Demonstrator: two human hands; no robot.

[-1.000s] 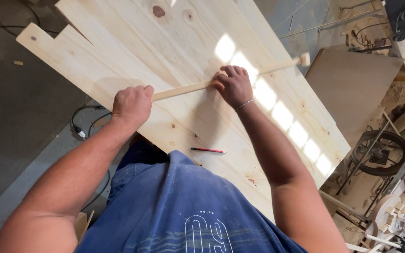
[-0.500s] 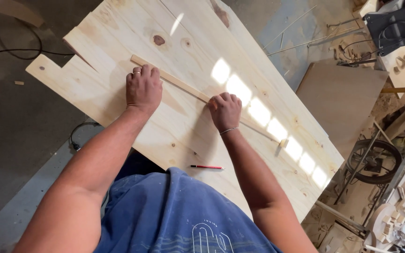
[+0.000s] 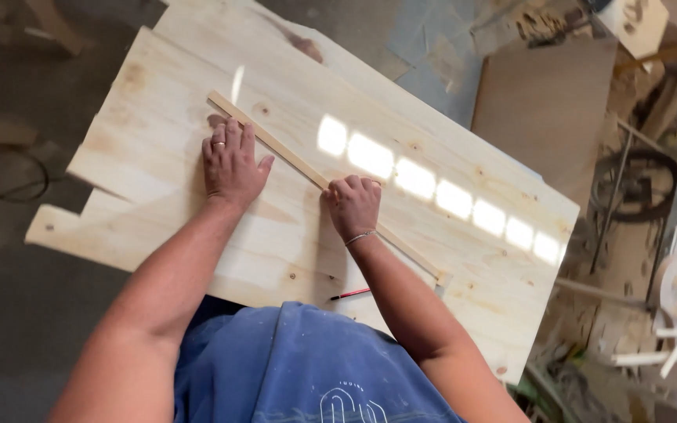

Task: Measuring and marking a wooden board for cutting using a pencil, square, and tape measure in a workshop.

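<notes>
Left hand (image 3: 231, 164) lies flat, fingers spread, palm down on the pale wood panel (image 3: 432, 141), fingertips against the near edge of a thin wooden strip (image 3: 307, 174); it grips nothing and seems to brace the strip in place. Right hand (image 3: 353, 205) sits curled, knuckles bent, fingertips pressing the same strip further along, likely pinning it as a straight guide. Strip runs diagonally across the panel, passing just beyond the left fingers and under the right. Red pencil (image 3: 349, 294) rests near the panel's near edge, apart from both hands.
</notes>
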